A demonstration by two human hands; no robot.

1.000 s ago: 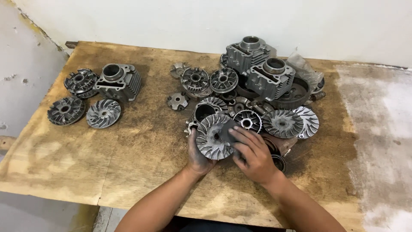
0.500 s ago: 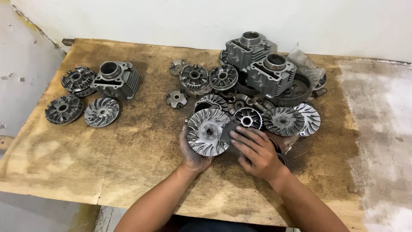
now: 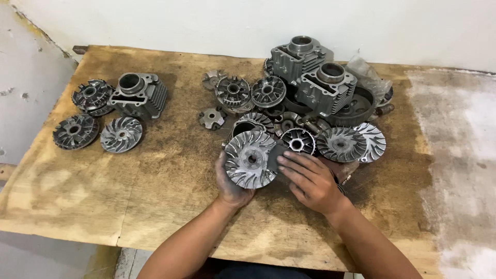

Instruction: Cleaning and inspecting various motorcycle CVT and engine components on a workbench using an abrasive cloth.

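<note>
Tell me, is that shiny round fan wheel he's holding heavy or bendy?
The finned metal disc looks like cast metal, so probably stiff and heavy for its size. The left hand cups it from beneath, suggesting weight. Being round, it might roll if stood on edge; its greasy look hints it's slippery.

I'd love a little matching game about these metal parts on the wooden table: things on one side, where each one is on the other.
Things:
1. finned disc
2. lone cylinder block
3. clear plastic bag
4. small star-shaped piece

Places:
A. far right edge of the big pile
B. in the left hand, right hand touching its edge
C. lying alone between the two groups
D. in the left group, among three discs

Pairs: 1-B, 2-D, 3-A, 4-C
</note>
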